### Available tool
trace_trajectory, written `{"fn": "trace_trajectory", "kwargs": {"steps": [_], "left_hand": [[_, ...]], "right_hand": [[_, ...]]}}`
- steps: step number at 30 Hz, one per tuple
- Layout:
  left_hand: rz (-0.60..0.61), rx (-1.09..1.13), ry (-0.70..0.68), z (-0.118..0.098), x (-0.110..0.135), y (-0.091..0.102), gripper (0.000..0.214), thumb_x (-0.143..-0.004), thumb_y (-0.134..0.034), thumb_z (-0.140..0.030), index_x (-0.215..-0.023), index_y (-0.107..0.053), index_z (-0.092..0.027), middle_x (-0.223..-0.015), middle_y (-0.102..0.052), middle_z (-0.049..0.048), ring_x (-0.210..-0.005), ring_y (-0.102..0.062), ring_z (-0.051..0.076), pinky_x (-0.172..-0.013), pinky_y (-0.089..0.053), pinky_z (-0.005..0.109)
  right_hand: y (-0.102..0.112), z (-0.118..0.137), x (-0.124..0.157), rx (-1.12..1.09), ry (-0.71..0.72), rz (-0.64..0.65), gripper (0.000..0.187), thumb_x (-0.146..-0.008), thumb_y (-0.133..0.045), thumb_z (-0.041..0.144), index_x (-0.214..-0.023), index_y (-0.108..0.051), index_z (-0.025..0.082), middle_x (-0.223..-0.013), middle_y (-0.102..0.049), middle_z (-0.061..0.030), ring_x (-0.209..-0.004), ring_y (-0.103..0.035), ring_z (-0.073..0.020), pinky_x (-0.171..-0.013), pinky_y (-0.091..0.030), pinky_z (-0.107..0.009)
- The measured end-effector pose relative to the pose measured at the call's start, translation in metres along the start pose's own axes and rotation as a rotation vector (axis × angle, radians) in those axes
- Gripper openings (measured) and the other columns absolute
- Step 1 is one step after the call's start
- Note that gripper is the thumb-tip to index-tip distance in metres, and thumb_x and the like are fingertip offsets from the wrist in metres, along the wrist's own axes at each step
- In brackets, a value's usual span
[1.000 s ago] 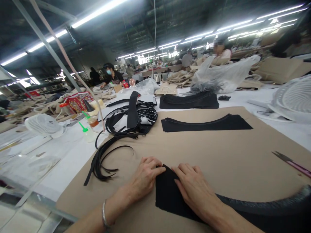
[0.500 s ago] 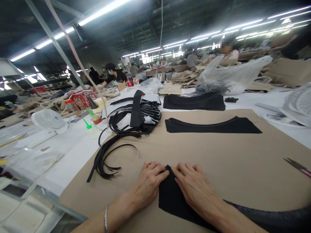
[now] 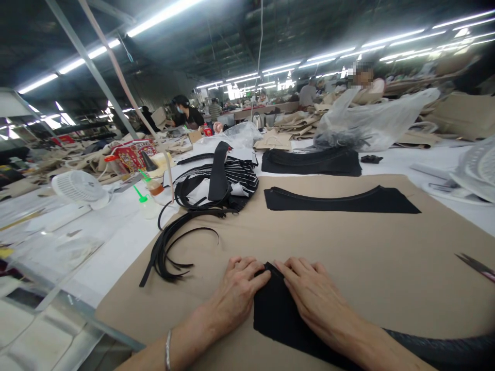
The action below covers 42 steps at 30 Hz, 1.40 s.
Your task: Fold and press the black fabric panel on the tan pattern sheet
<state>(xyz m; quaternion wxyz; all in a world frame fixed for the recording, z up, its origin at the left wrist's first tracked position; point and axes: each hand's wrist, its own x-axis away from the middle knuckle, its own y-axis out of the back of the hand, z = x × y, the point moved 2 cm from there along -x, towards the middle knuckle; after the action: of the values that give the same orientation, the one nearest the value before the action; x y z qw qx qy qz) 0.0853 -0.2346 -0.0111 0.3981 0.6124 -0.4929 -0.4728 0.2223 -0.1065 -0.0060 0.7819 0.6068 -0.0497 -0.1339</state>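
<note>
In the head view, the left hand (image 3: 242,286) pinched the far corner of a black fabric piece (image 3: 270,312) towards the near edge of the counter (image 3: 124,232). The right hand (image 3: 311,291) rested its fingers beside that corner; whether it pinched, I could not tell. Beneath lay a brown sheet (image 3: 348,247), with black strips (image 3: 158,253) by its left edge and scissors (image 3: 479,267) towards its right.

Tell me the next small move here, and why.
Probably press down the narrow strip at the far edge of the black piece with the right hand, the left hand steadying the corner: both rest at that end, and the strip looks folded over.
</note>
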Motion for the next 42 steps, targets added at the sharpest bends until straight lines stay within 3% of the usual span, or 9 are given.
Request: {"fn": "trace_trajectory", "kwargs": {"steps": [11, 28, 37, 42], "left_hand": [[-0.021, -0.038, -0.008, 0.0, 0.003, -0.006, 0.033, -0.097, -0.039, -0.018, -0.127, -0.049, -0.029, -0.124, -0.059, 0.0012, -0.117, -0.046, 0.018, -0.099, -0.026, 0.038], [-0.055, -0.111, -0.009, -0.002, 0.004, -0.004, 0.034, -0.094, -0.048, -0.016, -0.127, -0.049, -0.026, -0.121, -0.061, -0.0002, -0.119, -0.046, 0.017, -0.102, -0.024, 0.036], [-0.069, -0.126, -0.02, -0.004, 0.006, 0.0, 0.034, -0.094, -0.044, -0.015, -0.127, -0.05, -0.023, -0.121, -0.062, 0.0033, -0.118, -0.046, 0.019, -0.103, -0.023, 0.038], [-0.066, -0.176, -0.024, -0.004, 0.007, -0.002, 0.035, -0.095, -0.044, -0.017, -0.129, -0.049, -0.023, -0.119, -0.062, 0.0034, -0.118, -0.047, 0.018, -0.101, -0.026, 0.037]], "right_hand": [[-0.001, 0.005, -0.001, 0.013, 0.043, 0.009, 0.04, -0.087, -0.04, 0.002, -0.118, -0.057, 0.021, -0.106, -0.056, -0.0053, -0.094, -0.048, -0.0207, -0.082, -0.029, -0.037], [-0.009, 0.001, -0.004, 0.075, 0.068, 0.006, 0.048, -0.084, -0.036, 0.0, -0.123, -0.054, 0.022, -0.107, -0.057, -0.0057, -0.094, -0.047, -0.0228, -0.082, -0.028, -0.041], [-0.038, -0.009, 0.003, 0.188, 0.088, -0.028, 0.06, -0.085, -0.034, 0.003, -0.141, -0.041, 0.023, -0.127, -0.055, -0.0094, -0.109, -0.047, -0.0302, -0.096, -0.029, -0.053], [-0.045, -0.01, -0.001, 0.199, 0.111, -0.036, 0.062, -0.084, -0.04, 0.011, -0.143, -0.04, 0.028, -0.126, -0.056, -0.0093, -0.11, -0.048, -0.0324, -0.097, -0.031, -0.053]]}}
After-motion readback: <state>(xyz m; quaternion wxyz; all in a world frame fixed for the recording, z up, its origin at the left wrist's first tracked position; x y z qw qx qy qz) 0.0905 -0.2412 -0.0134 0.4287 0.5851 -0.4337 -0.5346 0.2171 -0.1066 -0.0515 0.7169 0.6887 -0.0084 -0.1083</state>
